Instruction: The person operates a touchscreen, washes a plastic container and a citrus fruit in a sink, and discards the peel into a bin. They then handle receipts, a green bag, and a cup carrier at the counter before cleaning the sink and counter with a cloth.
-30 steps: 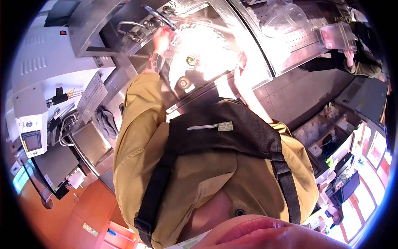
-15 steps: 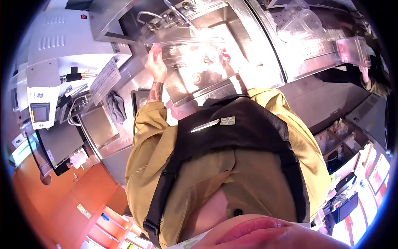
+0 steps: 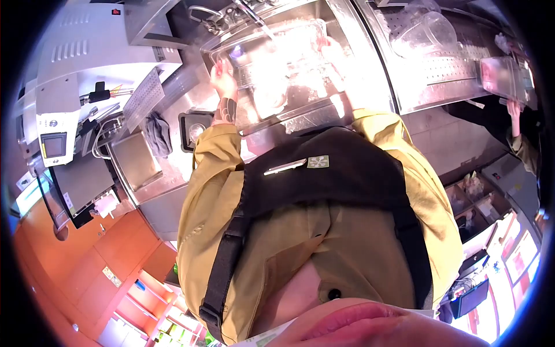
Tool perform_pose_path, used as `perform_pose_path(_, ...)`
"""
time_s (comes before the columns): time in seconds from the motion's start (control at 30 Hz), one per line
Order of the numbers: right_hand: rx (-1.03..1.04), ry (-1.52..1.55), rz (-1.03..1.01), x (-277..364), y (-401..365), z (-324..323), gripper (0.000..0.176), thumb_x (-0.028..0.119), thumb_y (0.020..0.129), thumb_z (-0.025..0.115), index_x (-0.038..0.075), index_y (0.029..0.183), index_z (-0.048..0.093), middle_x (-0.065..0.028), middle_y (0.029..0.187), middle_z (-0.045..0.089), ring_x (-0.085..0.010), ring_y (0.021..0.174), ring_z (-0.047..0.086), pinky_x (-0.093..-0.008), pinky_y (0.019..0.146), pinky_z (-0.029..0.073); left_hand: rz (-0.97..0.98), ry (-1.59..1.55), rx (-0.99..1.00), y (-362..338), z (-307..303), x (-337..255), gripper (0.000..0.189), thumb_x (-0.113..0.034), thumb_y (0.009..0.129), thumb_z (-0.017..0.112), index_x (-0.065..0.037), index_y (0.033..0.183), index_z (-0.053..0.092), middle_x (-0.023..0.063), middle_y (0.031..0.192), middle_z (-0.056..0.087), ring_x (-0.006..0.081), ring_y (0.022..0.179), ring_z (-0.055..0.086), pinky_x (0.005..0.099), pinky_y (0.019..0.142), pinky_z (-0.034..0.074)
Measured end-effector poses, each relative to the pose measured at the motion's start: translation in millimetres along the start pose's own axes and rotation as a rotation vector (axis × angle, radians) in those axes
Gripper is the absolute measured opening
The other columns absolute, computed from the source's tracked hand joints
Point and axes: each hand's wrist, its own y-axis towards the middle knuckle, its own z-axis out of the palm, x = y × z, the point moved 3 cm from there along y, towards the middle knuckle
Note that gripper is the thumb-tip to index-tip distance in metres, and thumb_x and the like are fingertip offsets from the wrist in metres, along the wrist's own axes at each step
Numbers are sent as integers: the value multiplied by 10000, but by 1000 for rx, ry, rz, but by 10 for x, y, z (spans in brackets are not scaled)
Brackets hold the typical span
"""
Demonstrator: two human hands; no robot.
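A clear rectangular container is held over the metal sink, tilted so that its inside shows. My left hand grips its left side, thumb and fingers at the rim. At its right side my right hand is closed on the edge, partly washed out by glare. Behind the container stands a metal faucet, its spout pointing at the container. Bright glare hides most of the container's inside and part of the sink.
Left of the sink are a dark tray, a grey cloth and a white machine. Clear containers lie on the perforated drainboard at right. Another person's hand holds a clear container at far right.
The container has gone from nearly edge-on to showing a broad face. My right hand has moved up to its upper right side. The other person's container has shifted slightly right.
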Motion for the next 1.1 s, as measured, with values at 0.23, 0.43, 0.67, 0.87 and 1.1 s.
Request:
perform_pose_path(0.23, 4, -1, -1, -70, -97, -90, 676, 230, 732, 666, 6, 1304, 384, -248, 1089, 532, -381, 957, 567, -404, 808, 473, -212, -114, 160, 300, 262, 424, 194, -201, 916, 534, -107, 1085, 521, 36, 1083, 574, 162, 890, 548, 278, 782, 444)
perform_pose_path(0.43, -1, 9, 23, -93, -182, -102, 687, 226, 725, 672, 6, 1306, 380, -247, 1100, 526, -383, 959, 565, -405, 810, 474, -494, -15, 321, 277, 420, 296, 193, -229, 926, 509, -239, 1118, 527, -34, 1087, 568, 187, 818, 576, 328, 608, 457)
perform_pose_path(0.67, 25, 30, 28, -83, -295, 34, 699, 221, 716, 680, 6, 1309, 377, -246, 1112, 519, -385, 962, 563, -407, 813, 475, -61, 45, 248, 408, 82, 196, 182, -140, 902, 538, -69, 1069, 549, 29, 1044, 603, 143, 855, 575, 228, 588, 428)
perform_pose_path(0.87, 66, 52, 16, -36, -330, 208, 710, 218, 709, 686, 6, 1310, 374, -246, 1122, 514, -387, 964, 561, -408, 815, 475, 374, 419, 192, 77, -153, -537, 163, -100, 861, 587, -30, 1004, 619, 36, 869, 651, 113, 798, 591, 250, 761, 458)
perform_pose_path(1.1, 97, 53, 2, 44, -343, 388, 723, 213, 700, 694, 6, 1313, 370, -245, 1135, 507, -390, 967, 559, -409, 818, 476, 924, 758, 541, -276, 521, -845, 281, -136, 838, 576, -199, 1110, 612, 7, 1168, 597, 283, 1204, 453, 555, 1056, 137)
